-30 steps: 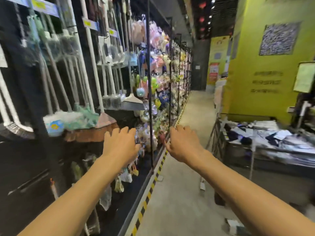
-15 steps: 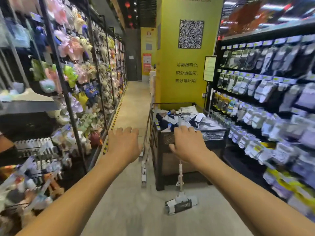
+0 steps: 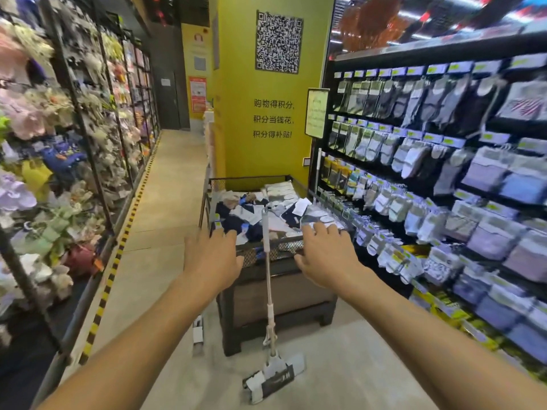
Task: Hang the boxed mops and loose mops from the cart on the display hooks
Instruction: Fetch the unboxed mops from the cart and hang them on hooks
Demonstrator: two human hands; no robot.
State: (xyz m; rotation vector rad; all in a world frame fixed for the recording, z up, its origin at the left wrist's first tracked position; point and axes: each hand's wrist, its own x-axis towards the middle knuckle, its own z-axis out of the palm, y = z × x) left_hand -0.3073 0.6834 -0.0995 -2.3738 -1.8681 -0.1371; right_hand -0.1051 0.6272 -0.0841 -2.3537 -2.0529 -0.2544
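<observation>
A loose flat mop (image 3: 268,294) leans upright against the front of a dark bin cart (image 3: 284,294), its grey pad resting on the floor and its white handle top at the bin's rim. A second mop (image 3: 198,332) stands at the bin's left corner, mostly hidden by my left arm. My left hand (image 3: 211,257) and my right hand (image 3: 327,254) are stretched out in front of me, fingers apart and holding nothing, one on each side of the mop handle and short of it.
The bin cart is heaped with packaged socks. A sock display rack (image 3: 444,179) lines the right side. On the left runs a rack of plush toys (image 3: 59,149) behind a yellow-black floor stripe. A yellow pillar (image 3: 266,119) rises behind the cart.
The view has swung right, from the broom and mop display on the left to the aisle with the bin cart and leaning mop. Both hands stay outstretched and open.
</observation>
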